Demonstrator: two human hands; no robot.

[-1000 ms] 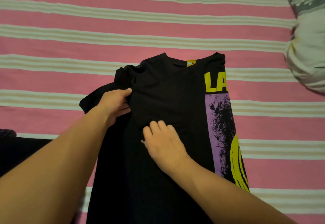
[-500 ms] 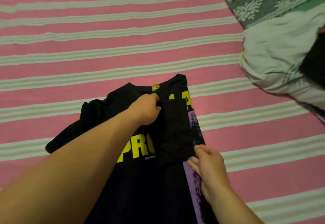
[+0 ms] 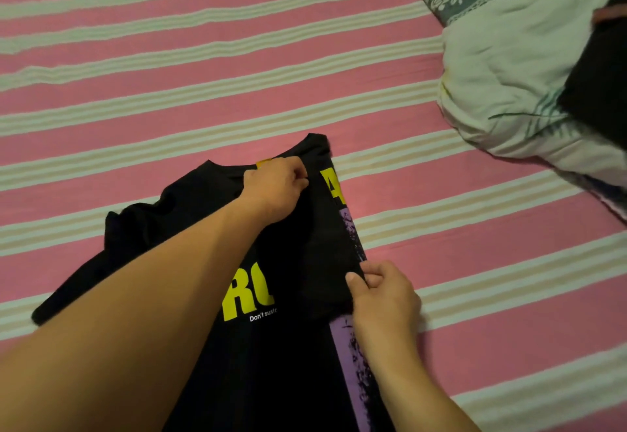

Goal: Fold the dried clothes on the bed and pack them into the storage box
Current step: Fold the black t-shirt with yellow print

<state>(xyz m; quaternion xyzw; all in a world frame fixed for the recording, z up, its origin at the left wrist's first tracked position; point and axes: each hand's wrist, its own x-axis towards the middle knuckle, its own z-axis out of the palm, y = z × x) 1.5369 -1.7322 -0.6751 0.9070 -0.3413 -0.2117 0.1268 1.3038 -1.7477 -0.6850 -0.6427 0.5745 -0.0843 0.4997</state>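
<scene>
The left hand (image 3: 276,190) has its fingers curled and pinches the black T-shirt (image 3: 288,363) near the collar, beside a yellow label partly hidden under the knuckles; the shirt lies on the pink striped bed sheet (image 3: 203,99) under both forearms, its lower part cut off by the frame; the right hand (image 3: 383,292) pinches the folded sleeve edge between thumb and fingers; far right of it, pale crumpled clothes (image 3: 509,75) lie half covered by something dark, hard to make out.
</scene>
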